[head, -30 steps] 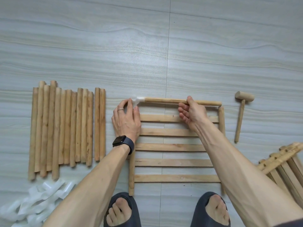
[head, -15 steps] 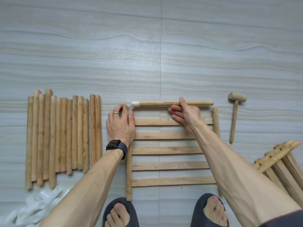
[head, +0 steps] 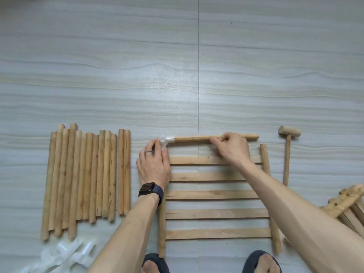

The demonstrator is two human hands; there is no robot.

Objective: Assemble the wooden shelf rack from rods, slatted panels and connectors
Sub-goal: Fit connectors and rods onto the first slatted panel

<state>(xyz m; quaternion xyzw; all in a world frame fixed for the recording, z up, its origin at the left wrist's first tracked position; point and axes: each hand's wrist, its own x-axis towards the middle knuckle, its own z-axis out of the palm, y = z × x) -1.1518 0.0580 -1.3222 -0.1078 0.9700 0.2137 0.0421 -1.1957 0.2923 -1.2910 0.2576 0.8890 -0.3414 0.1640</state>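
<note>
A slatted panel (head: 214, 195) lies flat on the floor in front of me, several slats between two side rods. At its far left corner sits a clear plastic connector (head: 165, 142). A wooden rod (head: 195, 138) runs from that connector to the right, across the panel's far end. My left hand (head: 154, 166) covers the panel's left side rod just below the connector, fingertips at the connector. My right hand (head: 233, 147) pinches the cross rod near its middle.
A row of several loose rods (head: 84, 178) lies to the left. More clear connectors (head: 63, 255) are heaped at the lower left. A wooden mallet (head: 288, 152) lies right of the panel, and another slatted panel (head: 348, 203) lies at the right edge. My feet in slippers (head: 155, 264) are below.
My right hand has slid to the right along the cross rod and now pinches it from above. My left hand stays at the connector corner.
</note>
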